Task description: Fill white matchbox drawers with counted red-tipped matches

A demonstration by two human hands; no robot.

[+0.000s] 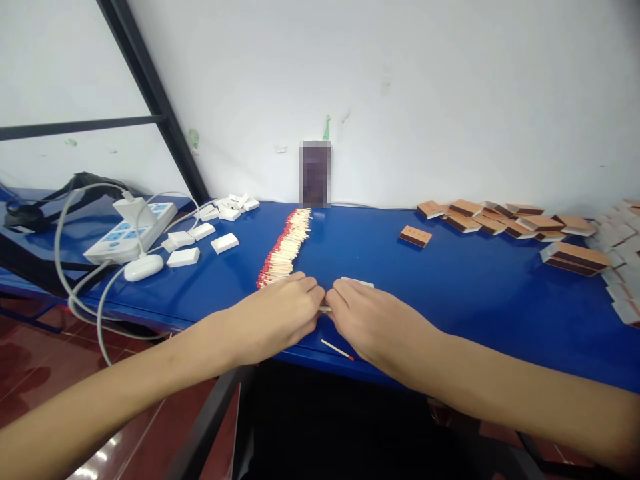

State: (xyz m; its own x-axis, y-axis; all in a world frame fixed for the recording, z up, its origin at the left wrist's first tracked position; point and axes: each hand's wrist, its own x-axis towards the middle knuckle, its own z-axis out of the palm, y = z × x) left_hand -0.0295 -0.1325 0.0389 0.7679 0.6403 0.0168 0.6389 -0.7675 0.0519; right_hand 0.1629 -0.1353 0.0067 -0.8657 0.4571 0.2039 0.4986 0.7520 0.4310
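My left hand (290, 308) and my right hand (365, 320) meet near the front edge of the blue table (370, 253). Both have their fingers closed around a small thing between them; only a pale sliver of it shows, so I cannot make it out. Just behind my right hand lies a white piece (359, 282), partly covered by it. A long row of red-tipped matches (287, 248) runs back from my left hand toward the wall. One loose match (337, 349) lies at the table's front edge, below my hands.
White box pieces (183, 257) lie at the left beside a power strip (125, 233) with white cables. Brown matchboxes (465, 222) are heaped at the back right, one (415, 236) apart from them. More white pieces (623, 267) are piled at the far right.
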